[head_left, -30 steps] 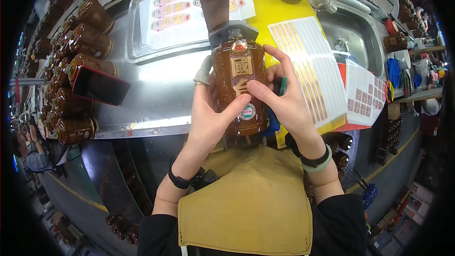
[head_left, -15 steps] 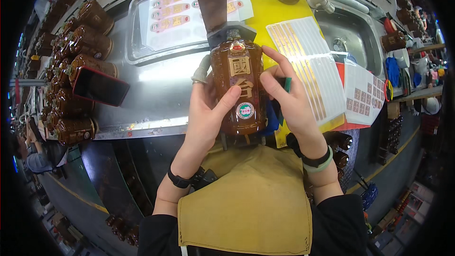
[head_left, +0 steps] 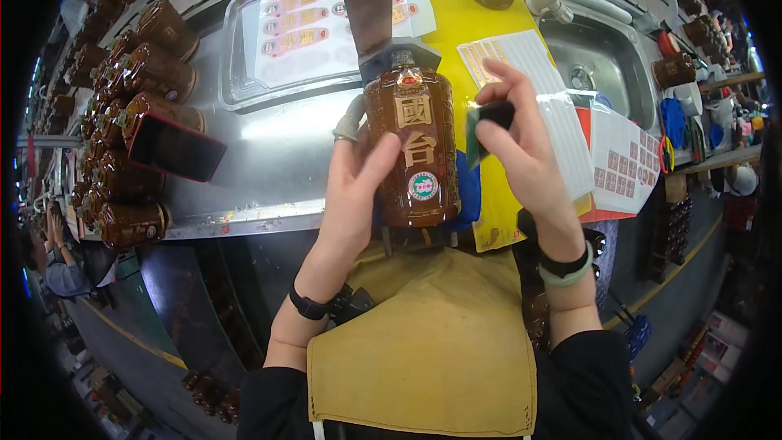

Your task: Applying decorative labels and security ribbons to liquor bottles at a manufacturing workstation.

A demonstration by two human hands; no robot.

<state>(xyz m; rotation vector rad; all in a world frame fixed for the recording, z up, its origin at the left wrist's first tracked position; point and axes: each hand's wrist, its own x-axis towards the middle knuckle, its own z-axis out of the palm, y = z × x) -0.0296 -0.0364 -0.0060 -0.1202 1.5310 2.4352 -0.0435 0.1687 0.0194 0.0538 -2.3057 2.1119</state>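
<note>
A brown glazed bottle (head_left: 417,167) with raised gold characters and a round green-and-white label lies in front of me. Its neck points away, into a dark holder (head_left: 381,57). My left hand (head_left: 350,183) grips the bottle's left side, thumb on its front; a pale finger cover sits on one fingertip. To the right, clear of the bottle, my right hand (head_left: 528,147) pinches a small flat black-and-green scraper (head_left: 491,123). Beneath that hand is a white sheet of gold strips (head_left: 562,126) on a yellow sheet (head_left: 448,8).
Several brown bottles (head_left: 155,73) are stacked at the left, with a red-edged phone (head_left: 177,147) leaning there. Sheets of oval labels (head_left: 297,33) cover a metal tray (head_left: 232,85). A sink (head_left: 599,53) with a white tap (head_left: 562,0) and a small-label sheet (head_left: 627,159) are at the right.
My right hand has moved away from the bottle's side to the right, bringing the scraper over the strip sheet. My left hand stays on the bottle, its thumb slightly further left.
</note>
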